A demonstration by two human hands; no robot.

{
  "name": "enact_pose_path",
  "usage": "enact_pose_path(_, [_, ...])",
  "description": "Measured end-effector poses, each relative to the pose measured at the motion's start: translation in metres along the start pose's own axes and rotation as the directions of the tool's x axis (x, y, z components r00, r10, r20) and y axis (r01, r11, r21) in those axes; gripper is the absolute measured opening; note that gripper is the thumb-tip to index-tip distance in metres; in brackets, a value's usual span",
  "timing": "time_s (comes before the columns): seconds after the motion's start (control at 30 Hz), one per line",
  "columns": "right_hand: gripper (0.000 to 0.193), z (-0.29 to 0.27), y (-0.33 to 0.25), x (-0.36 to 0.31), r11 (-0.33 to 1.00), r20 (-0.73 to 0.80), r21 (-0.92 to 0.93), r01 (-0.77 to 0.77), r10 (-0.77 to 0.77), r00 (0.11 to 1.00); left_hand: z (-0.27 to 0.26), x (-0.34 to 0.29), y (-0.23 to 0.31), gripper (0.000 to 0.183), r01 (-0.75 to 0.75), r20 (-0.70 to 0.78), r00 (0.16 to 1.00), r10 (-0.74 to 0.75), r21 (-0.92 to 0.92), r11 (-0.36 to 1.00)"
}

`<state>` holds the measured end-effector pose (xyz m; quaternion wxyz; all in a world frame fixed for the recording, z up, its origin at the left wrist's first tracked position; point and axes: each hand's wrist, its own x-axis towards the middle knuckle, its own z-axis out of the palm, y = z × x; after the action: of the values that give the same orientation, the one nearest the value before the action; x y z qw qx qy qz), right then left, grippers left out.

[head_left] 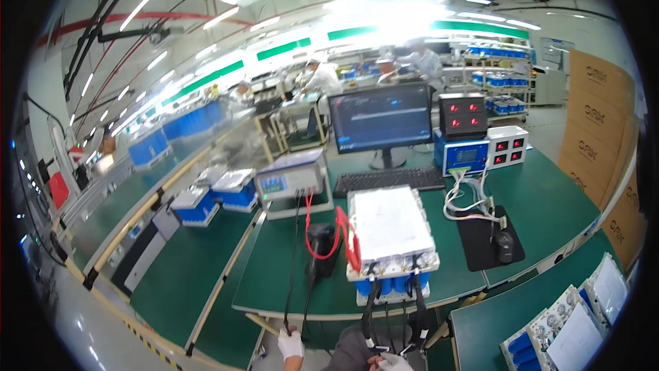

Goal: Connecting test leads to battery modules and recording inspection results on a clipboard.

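One gloved left hand (291,345) has its fingers together on a black lead (292,268) from the boxy tester (283,186). Next, a white-topped battery pack (391,227) rests on the green bench (264,278); the right hand (394,363) is at its hanging black cables (369,310), grip unclear. Farther right lies a mouse (504,247).

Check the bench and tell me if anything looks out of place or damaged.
No spill or damage stands out. Only the white cables right of the blue-and-white pack look untidy: they lie in a loose tangle, trailing onto the black mouse pad.
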<state>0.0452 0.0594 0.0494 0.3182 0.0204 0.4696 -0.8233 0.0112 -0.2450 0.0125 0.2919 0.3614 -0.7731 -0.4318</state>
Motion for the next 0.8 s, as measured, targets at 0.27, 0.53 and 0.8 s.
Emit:
enact_pose_path(0.27, [0.022, 0.019, -0.032, -0.017, 0.987, 0.066, -0.149, -0.058, 0.069, 0.995, -0.039, -0.048, -0.024, 0.013, 0.375, 0.171, 0.925, -0.34, -0.257, 0.891])
enact_pose_path(0.53, [0.031, 0.018, -0.014, -0.012, 0.984, -0.016, -0.128, -0.126, 0.125, 0.992, -0.061, -0.113, 0.081, 0.027, 0.773, 0.677, 0.634, -0.375, -0.54, 0.333])
enact_pose_path(0.8, [0.028, 0.029, -0.034, -0.023, 0.984, 0.151, -0.142, -0.103, 0.125, 0.981, -0.049, -0.128, 0.111, 0.037, 0.818, 0.822, 0.542, -0.174, -0.468, 0.336])
